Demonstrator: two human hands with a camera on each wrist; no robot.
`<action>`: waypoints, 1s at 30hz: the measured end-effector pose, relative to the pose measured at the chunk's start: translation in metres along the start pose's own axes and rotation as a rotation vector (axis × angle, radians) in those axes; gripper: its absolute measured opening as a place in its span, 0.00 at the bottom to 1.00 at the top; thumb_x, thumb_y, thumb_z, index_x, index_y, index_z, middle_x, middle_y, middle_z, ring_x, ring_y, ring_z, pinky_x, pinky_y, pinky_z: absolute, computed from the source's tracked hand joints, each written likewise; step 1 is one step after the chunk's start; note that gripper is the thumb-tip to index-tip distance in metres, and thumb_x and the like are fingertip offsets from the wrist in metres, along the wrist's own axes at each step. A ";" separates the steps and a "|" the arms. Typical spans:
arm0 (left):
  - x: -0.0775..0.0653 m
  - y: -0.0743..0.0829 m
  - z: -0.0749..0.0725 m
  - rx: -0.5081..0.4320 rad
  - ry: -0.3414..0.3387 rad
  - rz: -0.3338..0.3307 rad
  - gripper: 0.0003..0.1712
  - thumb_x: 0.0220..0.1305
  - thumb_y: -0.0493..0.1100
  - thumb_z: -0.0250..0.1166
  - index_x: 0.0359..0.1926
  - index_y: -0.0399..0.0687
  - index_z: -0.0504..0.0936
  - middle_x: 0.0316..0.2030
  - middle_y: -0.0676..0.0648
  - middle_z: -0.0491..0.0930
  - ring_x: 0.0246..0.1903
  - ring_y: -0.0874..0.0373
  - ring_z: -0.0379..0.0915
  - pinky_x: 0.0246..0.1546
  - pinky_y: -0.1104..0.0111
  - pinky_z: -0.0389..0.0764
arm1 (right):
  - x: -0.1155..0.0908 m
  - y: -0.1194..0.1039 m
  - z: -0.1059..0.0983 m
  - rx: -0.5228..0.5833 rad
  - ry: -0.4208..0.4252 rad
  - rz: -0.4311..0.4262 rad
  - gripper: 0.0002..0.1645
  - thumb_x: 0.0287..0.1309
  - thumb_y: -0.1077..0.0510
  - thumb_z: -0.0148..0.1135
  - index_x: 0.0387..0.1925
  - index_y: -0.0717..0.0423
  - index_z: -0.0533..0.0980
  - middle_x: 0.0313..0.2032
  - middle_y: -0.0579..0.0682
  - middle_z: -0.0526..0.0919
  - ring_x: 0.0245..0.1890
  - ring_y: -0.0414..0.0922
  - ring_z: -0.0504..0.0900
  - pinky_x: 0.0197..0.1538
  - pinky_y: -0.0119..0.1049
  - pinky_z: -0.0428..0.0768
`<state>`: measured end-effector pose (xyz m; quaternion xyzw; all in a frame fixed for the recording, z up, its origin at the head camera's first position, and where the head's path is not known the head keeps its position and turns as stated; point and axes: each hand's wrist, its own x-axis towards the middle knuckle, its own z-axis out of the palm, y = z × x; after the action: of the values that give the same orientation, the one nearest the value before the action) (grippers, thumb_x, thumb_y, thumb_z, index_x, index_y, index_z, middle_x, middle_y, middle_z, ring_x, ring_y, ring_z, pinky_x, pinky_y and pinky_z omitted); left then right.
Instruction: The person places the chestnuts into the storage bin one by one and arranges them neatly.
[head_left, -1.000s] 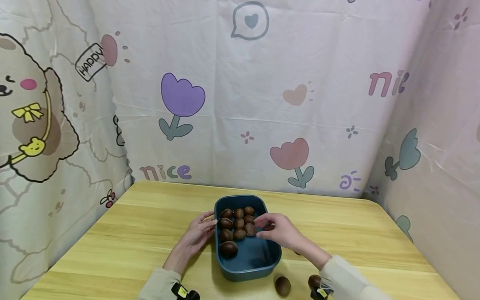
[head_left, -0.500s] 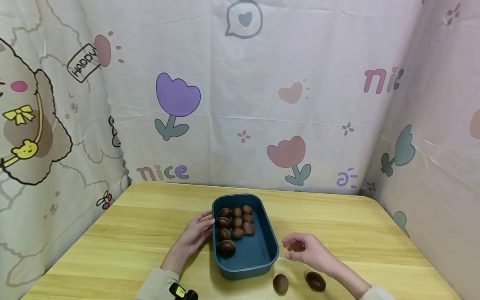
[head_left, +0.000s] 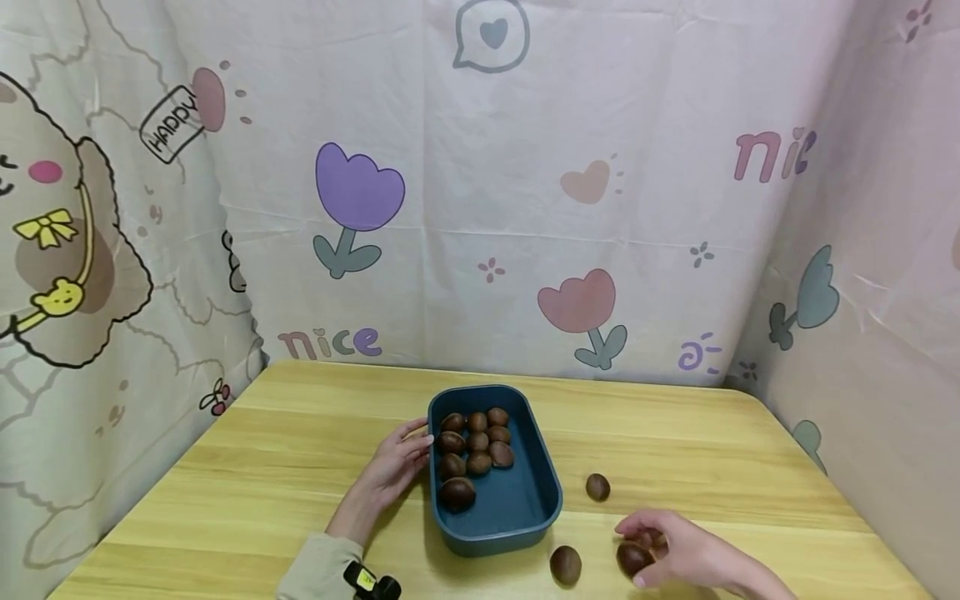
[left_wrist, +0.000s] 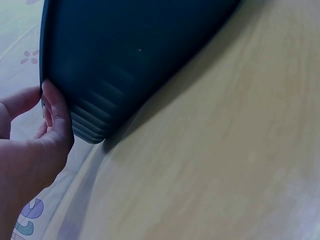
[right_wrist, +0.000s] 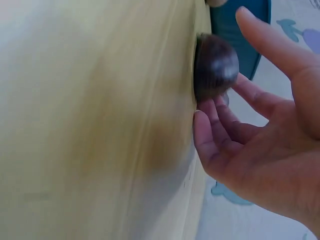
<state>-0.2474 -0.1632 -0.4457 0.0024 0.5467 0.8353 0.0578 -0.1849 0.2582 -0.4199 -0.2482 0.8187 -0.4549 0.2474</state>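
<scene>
A dark blue rectangular box [head_left: 517, 508] stands on the table, with several chestnuts [head_left: 477, 442] in rows at its left and far part. My left hand [head_left: 395, 462] rests against the box's left side, its fingertips touching the rim; the left wrist view shows the fingers [left_wrist: 57, 112] along the outer wall. At the lower right, my right hand [head_left: 686, 550] reaches around a dark chestnut [head_left: 633, 559] on the table. In the right wrist view the fingers lie close by this chestnut [right_wrist: 216, 67], while the thumb [right_wrist: 277, 47] stands apart from it. Something brown behind it is partly hidden.
One loose chestnut [head_left: 597, 487] lies right of the box, another [head_left: 566, 566] near its front right corner. The wooden table [head_left: 315, 417] is backed by a printed cloth [head_left: 480, 208], which also hangs at both sides.
My right hand has moved from inside the box, past the chestnut at the right, to the dark chestnut at the lower right. My left hand stays at the box's side.
</scene>
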 end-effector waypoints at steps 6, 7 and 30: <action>0.001 0.002 -0.001 -0.010 0.007 -0.001 0.27 0.69 0.28 0.50 0.66 0.28 0.55 0.46 0.43 0.73 0.40 0.58 0.72 0.41 0.70 0.74 | -0.008 0.009 -0.003 0.083 -0.068 -0.049 0.30 0.50 0.66 0.68 0.55 0.71 0.70 0.43 0.53 0.73 0.38 0.38 0.67 0.39 0.29 0.67; 0.002 0.002 -0.001 -0.014 0.008 -0.003 0.27 0.69 0.28 0.50 0.66 0.28 0.55 0.46 0.43 0.73 0.40 0.58 0.72 0.42 0.70 0.74 | -0.008 0.009 -0.003 0.087 -0.067 -0.048 0.30 0.50 0.66 0.68 0.55 0.71 0.70 0.43 0.53 0.73 0.38 0.38 0.68 0.39 0.29 0.67; -0.001 0.003 0.000 0.001 0.010 -0.018 0.28 0.70 0.30 0.51 0.67 0.29 0.55 0.44 0.44 0.72 0.40 0.58 0.71 0.41 0.71 0.74 | 0.005 -0.005 0.006 -0.133 0.049 -0.009 0.17 0.44 0.60 0.74 0.36 0.57 0.77 0.25 0.45 0.76 0.24 0.36 0.72 0.27 0.32 0.70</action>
<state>-0.2469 -0.1639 -0.4432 -0.0069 0.5474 0.8345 0.0626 -0.1844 0.2489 -0.4188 -0.2564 0.8518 -0.4068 0.2081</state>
